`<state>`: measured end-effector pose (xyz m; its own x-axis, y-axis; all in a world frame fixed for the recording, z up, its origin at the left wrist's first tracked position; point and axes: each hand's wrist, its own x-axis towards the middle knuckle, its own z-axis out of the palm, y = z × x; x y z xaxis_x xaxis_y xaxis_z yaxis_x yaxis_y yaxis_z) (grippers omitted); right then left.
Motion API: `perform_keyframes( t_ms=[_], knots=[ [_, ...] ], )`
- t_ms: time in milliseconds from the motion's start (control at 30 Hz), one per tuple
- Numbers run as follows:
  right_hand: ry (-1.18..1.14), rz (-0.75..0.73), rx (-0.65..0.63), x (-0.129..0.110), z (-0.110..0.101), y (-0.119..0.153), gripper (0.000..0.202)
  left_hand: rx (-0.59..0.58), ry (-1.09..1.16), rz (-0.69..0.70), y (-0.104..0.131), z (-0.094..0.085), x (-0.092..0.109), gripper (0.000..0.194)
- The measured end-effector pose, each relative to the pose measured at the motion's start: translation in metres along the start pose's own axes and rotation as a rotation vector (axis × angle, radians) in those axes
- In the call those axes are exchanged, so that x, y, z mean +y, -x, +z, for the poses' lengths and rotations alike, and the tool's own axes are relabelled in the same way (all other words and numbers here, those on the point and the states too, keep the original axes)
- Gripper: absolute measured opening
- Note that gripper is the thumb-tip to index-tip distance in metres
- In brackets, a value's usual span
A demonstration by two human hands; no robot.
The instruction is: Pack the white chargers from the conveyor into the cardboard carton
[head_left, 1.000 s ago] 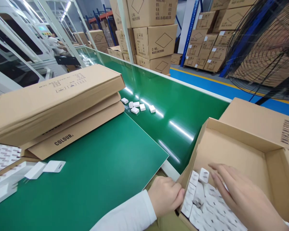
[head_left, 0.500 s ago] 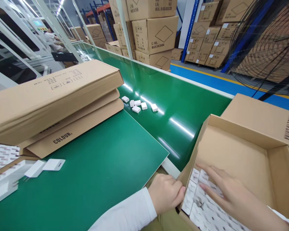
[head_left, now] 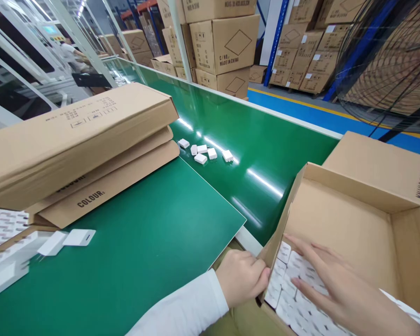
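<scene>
My left hand [head_left: 243, 278] grips the near left wall of an open cardboard box [head_left: 352, 184] at the lower right. Inside that box, white chargers [head_left: 303, 298] stand packed in rows along the near side. My right hand [head_left: 329, 275] reaches over them, its fingers spread and touching or just above the rows; nothing shows in its grasp. Several loose white chargers [head_left: 212, 153] lie on the green conveyor belt [head_left: 283, 135] ahead.
Stacked flat cartons [head_left: 91, 135] lie on the green tabletop [head_left: 154, 233] at the left, beside more white chargers [head_left: 79, 237]. A closed carton [head_left: 381, 163] sits behind the open box. A large fan [head_left: 388, 60] is at the upper right.
The loose chargers on the belt have shifted slightly right. My right hand has moved a little over the packed rows, and a grey gap among them no longer shows. My left hand keeps its grip.
</scene>
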<state>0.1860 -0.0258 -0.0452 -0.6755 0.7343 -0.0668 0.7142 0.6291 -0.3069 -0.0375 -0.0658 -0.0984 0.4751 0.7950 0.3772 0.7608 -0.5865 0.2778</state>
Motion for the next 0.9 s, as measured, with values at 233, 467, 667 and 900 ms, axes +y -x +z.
perform_keyframes(
  t_ms=[233, 467, 667, 900],
  knots=[
    [0.334, -0.172, 0.205, -0.02, 0.007, 0.003, 0.081, 0.02, 0.0, 0.001, -0.001, -0.001, 0.0, 0.027],
    [0.536, -0.218, 0.371, -0.028, 0.017, 0.012, 0.06, 0.014, -0.007, 0.006, 0.0, 0.0, -0.001, 0.026],
    [0.522, -0.256, 0.298, -0.031, 0.02, 0.013, 0.046, -0.006, -0.024, 0.005, 0.0, -0.001, -0.001, 0.024],
    [0.459, -0.291, 0.331, -0.037, 0.01, 0.006, 0.04, -0.008, -0.012, 0.006, 0.0, -0.001, 0.0, 0.026]
  ],
)
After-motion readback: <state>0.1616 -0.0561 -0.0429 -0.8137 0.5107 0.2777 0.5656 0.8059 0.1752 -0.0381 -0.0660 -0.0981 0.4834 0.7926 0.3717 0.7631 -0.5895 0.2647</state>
